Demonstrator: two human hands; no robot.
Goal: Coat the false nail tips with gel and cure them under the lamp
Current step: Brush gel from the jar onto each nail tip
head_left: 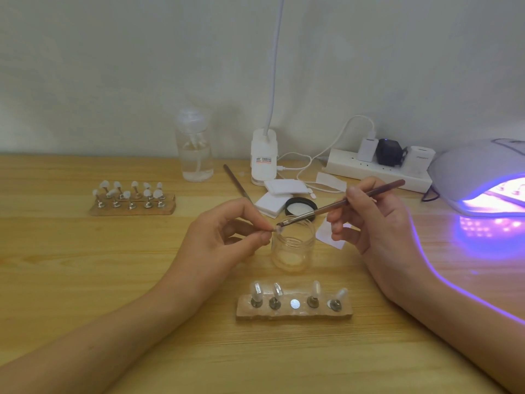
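my left hand (224, 234) and right hand (377, 223) are bare, as are my left forearm (113, 331) and right forearm (468, 305), the latter rimmed with thin violet light.

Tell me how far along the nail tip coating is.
Done: unclear, though four tips on the near holder look glossy. In hand: the left hand pinches one tip; the right hand holds a brush on it above the open jar. Left: the far holder's matte tips, then curing under the lit lamp.

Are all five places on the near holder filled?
No, the middle spot of the near holder is a bare metal disc.
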